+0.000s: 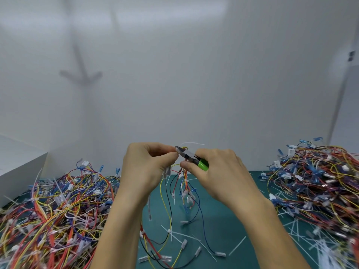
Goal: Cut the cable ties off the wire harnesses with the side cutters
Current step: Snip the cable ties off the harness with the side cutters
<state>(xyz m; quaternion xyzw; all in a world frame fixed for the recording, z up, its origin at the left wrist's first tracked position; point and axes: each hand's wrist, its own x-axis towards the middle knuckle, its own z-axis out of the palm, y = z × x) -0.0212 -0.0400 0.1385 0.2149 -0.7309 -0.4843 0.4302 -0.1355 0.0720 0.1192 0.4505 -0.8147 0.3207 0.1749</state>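
Above the middle of the green cutting mat (223, 208), in front of a plain white wall (174, 74), as seen from close by:

1. Left hand (147, 164). Fingers curled; thumb and fingertips pinch the top of one wire harness (184, 184). Its red, yellow, black and blue wires hang down from the pinch, and the lower ends with clear terminals reach the mat.

2. Right hand (217, 171). Wrapped round the green handles of the side cutters (194, 160), thumb beneath, back of the hand uppermost. The tool's nose points up and left and meets the left fingertips at the top of the bundle. Whether the blades are apart or closed cannot be told.

3. Cable tie (192, 143). White; its thin tail arcs out to the right just above the cutter head.

4. Left pile (58, 210). A large multi-coloured tangle of harnesses with many white ties among the wires, lying on the left side of the mat, beside a white box (17, 162).

5. Right pile (320, 181). A similar tangle on the right side, with blue terminals showing on top.

6. Loose tie pieces (237, 245). White strips scattered on the mat between the two piles, thickest at the near right.

7. Loose harness (169, 239). Lying flat on the mat between the forearms, its wires spread out.
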